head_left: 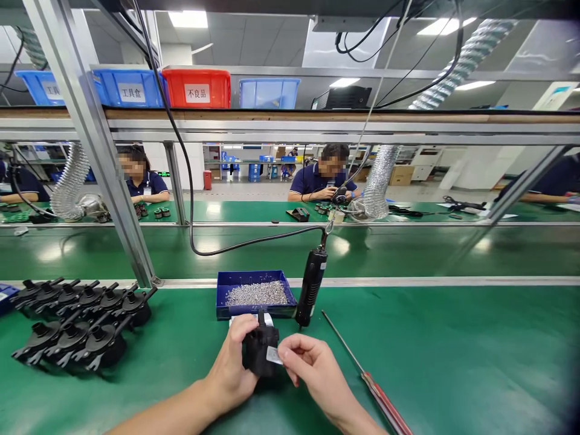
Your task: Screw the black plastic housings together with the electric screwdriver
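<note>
Left hand (233,362): wrapped round the near-left side of a chunky black housing (260,349), thumb up top, so yeah, it's got a proper grip on it.
Right hand (317,370): thumb and forefinger pinched on the edge of a small white label (273,354). The label sits against the housing's right side; can't tell if it's stuck down.
Black housing: between the two hands, held just in front of the blue tray, with a stubby bit poking up top.
Blue tray (226,313): loaded with tiny shiny metal pieces (258,294), too small to make out properly.
Power driver (312,287): black, hanging nearly upright just right of the tray, cable (191,205) looping off to the left.
Hand screwdriver (383,396): reddish handle, lying at a slant on the green bench (453,356), right of the right hand.
Black assemblies (100,341): bunch of them lined up in two rows, far left.
Shelf bins: blue ones (120,87) plus a red one (197,89).
Across the bench: a co-worker (312,181) in a dark shirt, both hands up around something small.
</note>
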